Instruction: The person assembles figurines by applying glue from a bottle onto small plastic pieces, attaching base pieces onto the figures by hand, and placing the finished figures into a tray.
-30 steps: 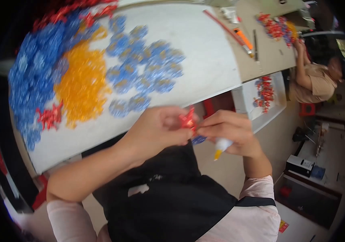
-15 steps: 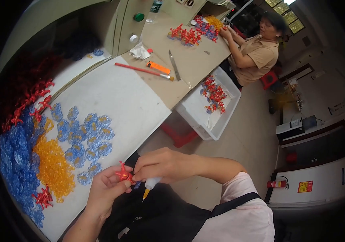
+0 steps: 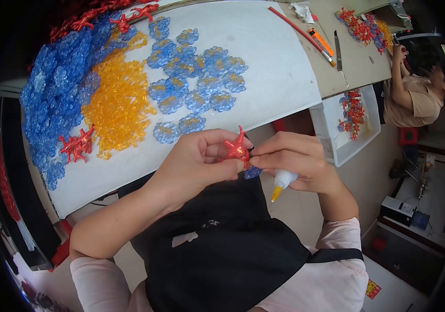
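Left grip (image 3: 196, 158): red figure (image 3: 237, 150) | near table edge (image 3: 277, 120) | tabletop (image 3: 279, 65) stretches beyond

Head view: swung since 0.5 s ago, back near 1.0 s angle.
Left hand (image 3: 196, 161), right hand (image 3: 300, 156): higher in frame since swing.
Black apron (image 3: 222, 265): more in view.
Red figure (image 3: 237, 150): sharp; blurred 1.0 s ago.

Left forearm (image 3: 139, 213) slants up and inward from a sharply bent elbow (image 3: 81, 243), as I see it standing by. Left hand (image 3: 204, 158): fingers (image 3: 216, 137) curled, thumb (image 3: 227, 170) straight, grip pinched. Right forearm (image 3: 338, 200) rises steeply, leaning inward. Right hand (image 3: 300, 161): back outward, index finger (image 3: 277, 145) and thumb drawn to a pinch, lower fingers folded under. Fingertips of both hands close together, before the torso.
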